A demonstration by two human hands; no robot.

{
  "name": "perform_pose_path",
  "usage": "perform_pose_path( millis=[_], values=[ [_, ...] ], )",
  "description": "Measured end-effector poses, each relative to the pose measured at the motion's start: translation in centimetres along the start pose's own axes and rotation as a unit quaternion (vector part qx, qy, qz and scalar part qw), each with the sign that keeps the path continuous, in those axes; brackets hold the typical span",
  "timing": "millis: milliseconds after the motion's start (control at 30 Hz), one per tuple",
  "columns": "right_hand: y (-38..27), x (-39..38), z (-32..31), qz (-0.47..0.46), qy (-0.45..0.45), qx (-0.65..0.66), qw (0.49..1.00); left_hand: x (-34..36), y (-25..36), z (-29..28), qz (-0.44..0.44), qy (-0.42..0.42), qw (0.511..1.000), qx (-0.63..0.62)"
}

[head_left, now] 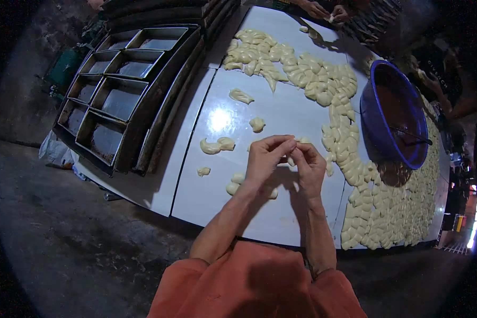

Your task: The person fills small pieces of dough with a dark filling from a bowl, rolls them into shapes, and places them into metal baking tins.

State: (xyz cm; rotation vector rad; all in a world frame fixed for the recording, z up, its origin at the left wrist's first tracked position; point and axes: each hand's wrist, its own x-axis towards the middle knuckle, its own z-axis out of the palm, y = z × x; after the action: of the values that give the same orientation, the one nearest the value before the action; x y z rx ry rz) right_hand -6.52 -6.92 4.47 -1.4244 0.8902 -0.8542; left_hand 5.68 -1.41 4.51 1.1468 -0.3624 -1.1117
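Observation:
My left hand (265, 161) and my right hand (307, 167) meet above the white table, both closed with fingertips pinched on a small pale dough piece (290, 160), which they partly hide. Loose dough scraps (217, 146) lie to the left, along with a small lump (257, 124) and a longer piece (241, 96) farther back. Under my hands lie several more pieces (234, 185). A dense band of shaped dough pieces (387, 206) runs along the back and down the right side of the table (196, 180).
Stacked metal pans (119, 100) fill the left of the table. A blue basin (377, 124) of brown filling with an implement in it stands at the right. Another person's hands (328, 13) work at the far edge, and another person's arm (437, 87) shows behind the basin.

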Motion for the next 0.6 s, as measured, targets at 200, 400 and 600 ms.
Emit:
perform_pose_path(
  millis=[200, 400, 600],
  values=[
    [-1.0, -1.3, -0.7, -0.028, -0.113, 0.018, 0.993, -0.2, 2.7, -1.7, -0.057, -0.037, 0.996, 0.060],
    [1.1, -0.1, -1.3, -0.164, -0.068, -0.024, 0.984, -0.7, 2.1, -1.9, -0.035, -0.119, 0.992, 0.027],
    [2.3, -0.8, 0.3, -0.238, 0.050, -0.066, 0.968, -0.9, 1.5, -2.4, -0.063, -0.166, 0.982, 0.070]
  ],
)
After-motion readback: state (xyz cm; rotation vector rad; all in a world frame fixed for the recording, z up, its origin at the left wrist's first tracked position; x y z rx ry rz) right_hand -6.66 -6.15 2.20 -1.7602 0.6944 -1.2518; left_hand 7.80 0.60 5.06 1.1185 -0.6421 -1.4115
